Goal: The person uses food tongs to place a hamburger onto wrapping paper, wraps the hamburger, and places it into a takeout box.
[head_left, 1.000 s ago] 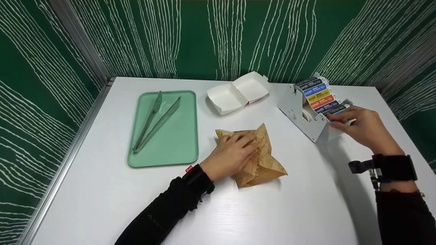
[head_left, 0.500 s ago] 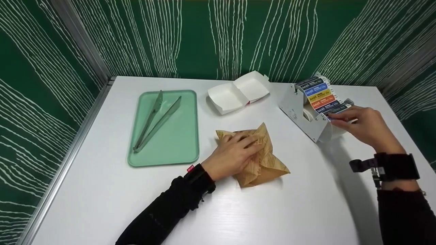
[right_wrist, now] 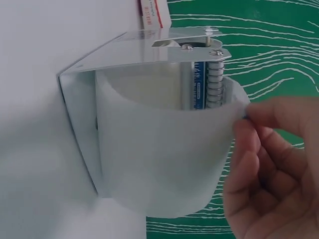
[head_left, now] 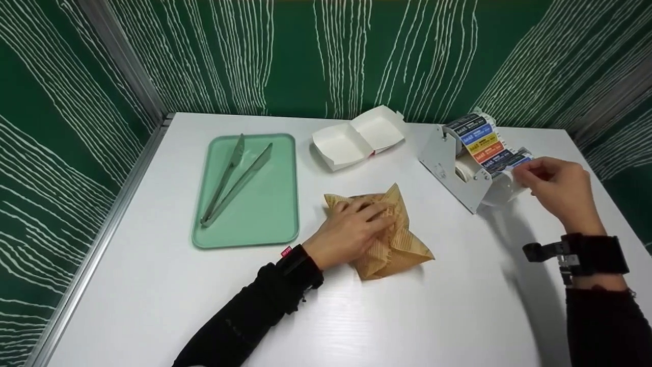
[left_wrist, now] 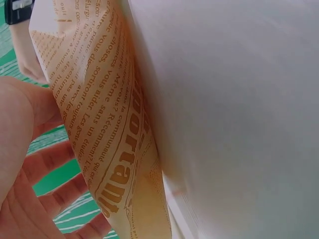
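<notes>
My left hand (head_left: 351,232) holds a brown printed paper wrap (head_left: 402,250) from above, its fingers bent over the folded top. In the left wrist view, fingers and thumb meet the side of the wrap (left_wrist: 104,109); what lies inside is hidden. My right hand (head_left: 558,186) is at the front of a metal label dispenser (head_left: 453,178). Thumb and forefinger pinch a small sticker label (right_wrist: 241,109), mostly hidden by the fingertips. From the dispenser, a white backing strip (right_wrist: 159,154) hangs in a wide loop, and a row of coloured labels (head_left: 484,145) runs over its top.
A white cardboard box (head_left: 341,148) stands unfolded at the back middle. On the left, metal tongs (head_left: 234,178) lie on a green tray (head_left: 265,204). A green patterned wall (head_left: 290,61) borders the white table (head_left: 326,326).
My right hand has drawn slightly right, away from the dispenser, and the dark label at its front edge has come away. My left hand stays on the paper wrap.
</notes>
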Tool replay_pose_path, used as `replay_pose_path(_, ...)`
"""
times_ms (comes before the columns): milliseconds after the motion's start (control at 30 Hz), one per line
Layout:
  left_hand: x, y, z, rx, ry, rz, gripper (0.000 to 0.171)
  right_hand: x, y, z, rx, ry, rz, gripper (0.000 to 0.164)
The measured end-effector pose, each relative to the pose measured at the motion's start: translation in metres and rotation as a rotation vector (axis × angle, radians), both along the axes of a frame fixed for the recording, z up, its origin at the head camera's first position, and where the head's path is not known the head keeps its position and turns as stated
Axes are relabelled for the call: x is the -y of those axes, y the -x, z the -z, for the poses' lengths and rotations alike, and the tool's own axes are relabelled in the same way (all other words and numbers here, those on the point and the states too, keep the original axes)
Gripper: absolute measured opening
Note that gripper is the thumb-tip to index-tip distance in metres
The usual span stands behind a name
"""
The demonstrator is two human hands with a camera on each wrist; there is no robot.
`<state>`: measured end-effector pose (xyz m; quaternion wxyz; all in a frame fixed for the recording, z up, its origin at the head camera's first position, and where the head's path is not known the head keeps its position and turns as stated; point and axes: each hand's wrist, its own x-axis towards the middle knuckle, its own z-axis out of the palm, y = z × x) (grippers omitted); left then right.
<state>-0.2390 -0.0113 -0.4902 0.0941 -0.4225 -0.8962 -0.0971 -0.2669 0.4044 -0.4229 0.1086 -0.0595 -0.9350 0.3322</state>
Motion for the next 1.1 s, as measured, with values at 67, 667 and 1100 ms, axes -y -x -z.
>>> replay_pose_path(67,0.0,0.0,0.0,-0.003,-0.002,0.003,0.042,-0.001,0.0,-0.002,0.005,0.088,0.05,0.036)
replay_pose_path(667,-0.001,0.0,0.0,0.011,0.002,0.006,0.041,-0.015,0.005,-0.011,-0.083,0.513,0.338,0.008)
replay_pose_path(1100,0.0,0.003,0.002,0.014,0.003,-0.002,0.041,-0.016,-0.011,-0.025,-0.622,0.839,0.575,0.017)
